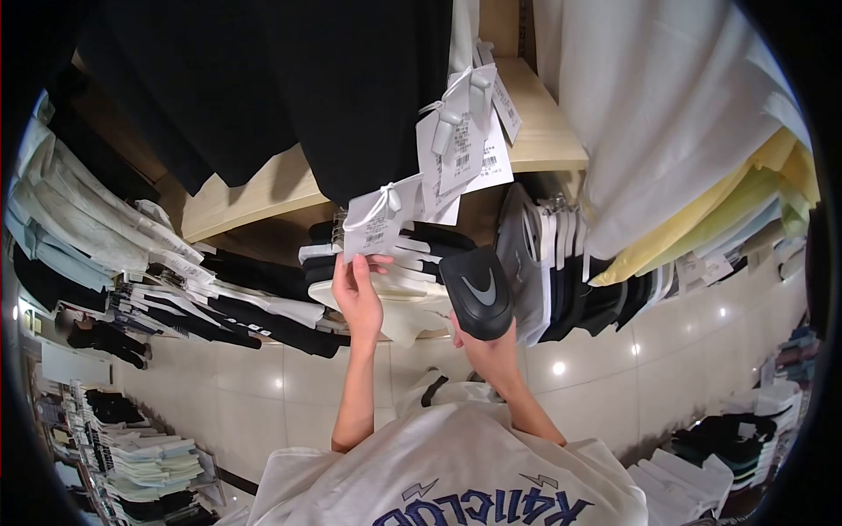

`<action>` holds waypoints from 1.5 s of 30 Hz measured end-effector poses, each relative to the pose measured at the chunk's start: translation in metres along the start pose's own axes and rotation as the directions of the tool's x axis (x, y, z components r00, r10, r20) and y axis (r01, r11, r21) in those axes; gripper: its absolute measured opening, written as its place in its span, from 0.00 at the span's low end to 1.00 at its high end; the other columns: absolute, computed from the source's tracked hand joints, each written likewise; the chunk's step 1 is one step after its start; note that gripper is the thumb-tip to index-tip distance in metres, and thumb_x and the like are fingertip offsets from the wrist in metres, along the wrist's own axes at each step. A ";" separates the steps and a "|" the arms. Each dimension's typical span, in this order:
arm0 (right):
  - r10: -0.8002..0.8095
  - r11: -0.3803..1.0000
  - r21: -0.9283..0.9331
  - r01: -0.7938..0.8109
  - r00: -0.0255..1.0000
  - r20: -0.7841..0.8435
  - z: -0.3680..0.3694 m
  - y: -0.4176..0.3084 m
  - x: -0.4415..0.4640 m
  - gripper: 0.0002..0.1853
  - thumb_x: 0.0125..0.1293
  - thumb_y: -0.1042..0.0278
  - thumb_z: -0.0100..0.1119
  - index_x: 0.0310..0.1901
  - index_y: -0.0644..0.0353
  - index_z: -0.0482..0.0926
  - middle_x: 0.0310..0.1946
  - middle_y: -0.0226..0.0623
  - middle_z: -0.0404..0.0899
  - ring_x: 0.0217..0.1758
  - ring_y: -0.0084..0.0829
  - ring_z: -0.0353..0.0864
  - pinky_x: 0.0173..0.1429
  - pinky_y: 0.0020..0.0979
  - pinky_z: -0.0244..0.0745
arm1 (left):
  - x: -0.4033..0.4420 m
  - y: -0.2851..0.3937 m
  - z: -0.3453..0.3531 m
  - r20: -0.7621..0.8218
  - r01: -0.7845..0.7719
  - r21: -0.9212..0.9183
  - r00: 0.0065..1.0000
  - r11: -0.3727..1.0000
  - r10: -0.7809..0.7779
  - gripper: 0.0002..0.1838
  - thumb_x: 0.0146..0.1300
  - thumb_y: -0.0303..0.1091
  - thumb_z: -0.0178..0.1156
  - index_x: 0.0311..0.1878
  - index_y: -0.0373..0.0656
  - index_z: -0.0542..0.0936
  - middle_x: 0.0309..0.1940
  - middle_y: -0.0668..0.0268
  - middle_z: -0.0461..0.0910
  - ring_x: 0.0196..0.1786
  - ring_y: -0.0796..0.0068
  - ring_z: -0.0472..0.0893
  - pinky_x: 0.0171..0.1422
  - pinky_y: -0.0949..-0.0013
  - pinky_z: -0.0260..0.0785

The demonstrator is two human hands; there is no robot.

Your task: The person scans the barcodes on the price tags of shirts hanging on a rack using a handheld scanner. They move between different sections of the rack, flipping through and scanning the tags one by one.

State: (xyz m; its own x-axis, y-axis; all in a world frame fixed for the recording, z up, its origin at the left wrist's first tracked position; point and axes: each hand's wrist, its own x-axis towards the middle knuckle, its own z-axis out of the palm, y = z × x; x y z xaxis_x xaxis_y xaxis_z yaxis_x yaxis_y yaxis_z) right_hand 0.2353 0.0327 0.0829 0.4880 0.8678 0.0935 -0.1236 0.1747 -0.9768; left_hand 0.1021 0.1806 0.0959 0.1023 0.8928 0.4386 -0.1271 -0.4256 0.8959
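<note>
Between the fingertips of my left hand [360, 294] is the lower edge of a white price tag [375, 230] with printed text and a barcode. The tag hangs by a white string from a black garment [351, 114]. My right hand [489, 351] is wrapped round a black barcode scanner [476, 294], whose head points up and away from me, just right of the tag. Several more white tags [452, 140] with grey security tags on them dangle above the scanner.
A light wooden shelf [548, 131] runs behind the hanging clothes. Below it hang black and white garments [254, 294] on rails. White and yellow clothes [702, 202] hang at the right. Stacked clothing [158, 465] stands behind at the lower left, and another person [105, 337] is at the far left.
</note>
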 end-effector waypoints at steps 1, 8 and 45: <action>-0.007 1.000 0.008 0.007 1.000 0.011 -0.001 0.002 0.000 0.09 0.57 0.82 0.65 0.40 0.68 0.79 0.29 0.31 0.82 0.30 0.19 0.80 0.35 0.25 0.75 | 0.001 -0.001 -0.002 0.001 -0.001 0.002 1.000 1.000 0.001 0.14 0.80 0.35 0.45 0.50 0.33 0.76 0.37 0.62 0.82 0.36 0.76 0.78 0.46 0.71 0.71; -0.005 1.000 0.011 0.004 0.999 0.037 -0.008 0.002 0.001 0.08 0.57 0.82 0.65 0.39 0.68 0.79 0.28 0.31 0.81 0.29 0.19 0.78 0.34 0.25 0.74 | 0.006 0.000 -0.001 -0.110 0.011 -0.144 0.994 0.989 -0.027 0.15 0.81 0.38 0.44 0.50 0.35 0.73 0.44 0.61 0.79 0.39 0.75 0.77 0.51 0.69 0.72; 0.029 0.999 0.019 -0.028 0.997 -0.067 -0.025 -0.005 0.018 0.05 0.67 0.75 0.64 0.41 0.64 0.79 0.25 0.26 0.78 0.22 0.17 0.73 0.26 0.23 0.67 | -0.003 0.003 0.021 -0.171 -0.099 0.030 0.980 0.995 0.102 0.14 0.71 0.28 0.59 0.56 0.39 0.69 0.50 0.64 0.73 0.48 0.77 0.74 0.58 0.70 0.67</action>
State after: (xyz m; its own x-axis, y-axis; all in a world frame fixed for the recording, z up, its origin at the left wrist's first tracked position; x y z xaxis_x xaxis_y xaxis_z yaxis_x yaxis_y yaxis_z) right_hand 0.2666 0.0359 0.0842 0.5409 0.8395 0.0519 -0.1539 0.1594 -0.9751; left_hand 0.1225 0.1740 0.0985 -0.0816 0.8566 0.5096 -0.1067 -0.5158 0.8500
